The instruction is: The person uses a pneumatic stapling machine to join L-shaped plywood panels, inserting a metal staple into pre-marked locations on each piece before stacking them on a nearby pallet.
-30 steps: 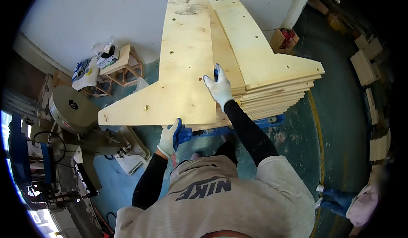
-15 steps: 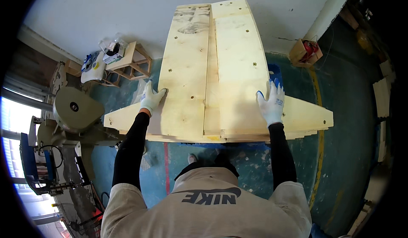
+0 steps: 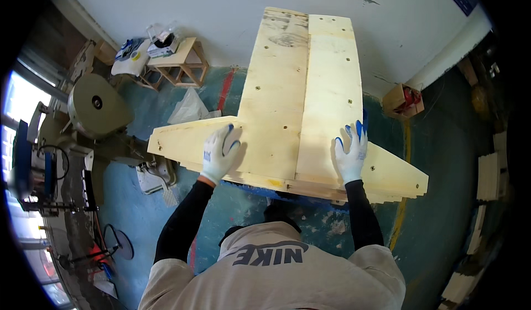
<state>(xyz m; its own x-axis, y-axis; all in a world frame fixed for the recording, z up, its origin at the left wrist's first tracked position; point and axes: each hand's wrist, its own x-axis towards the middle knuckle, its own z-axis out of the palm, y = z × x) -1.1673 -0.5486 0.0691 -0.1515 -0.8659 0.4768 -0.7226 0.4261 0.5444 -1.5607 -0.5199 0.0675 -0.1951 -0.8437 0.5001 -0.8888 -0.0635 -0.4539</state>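
Two long plywood boards lie side by side on a stack of plywood: a left board (image 3: 274,102) with dark smudges at its far end, and a paler right board (image 3: 332,72). Their long edges meet along a seam. My left hand (image 3: 219,154), in a white glove with blue fingertips, rests near the left board's outer edge, fingers apart. Gloved the same way, my right hand (image 3: 352,154) lies along the right board's outer edge, fingers spread. Tapered plywood wings, the left wing (image 3: 185,137) and the right wing (image 3: 397,173), stick out below. Small metal inserts dot the boards.
A grey-green machine (image 3: 98,108) with a round housing stands at left. Beyond it are a wooden stool (image 3: 176,58) with items on top and a white plastic bag (image 3: 191,106). By the far wall sits a wooden box (image 3: 399,105) holding red objects. Stacked boards (image 3: 488,177) line the right.
The view has turned and shifted. My left hand has moved nearer to me along the left board's side. The gap between the two long boards has narrowed to a seam.
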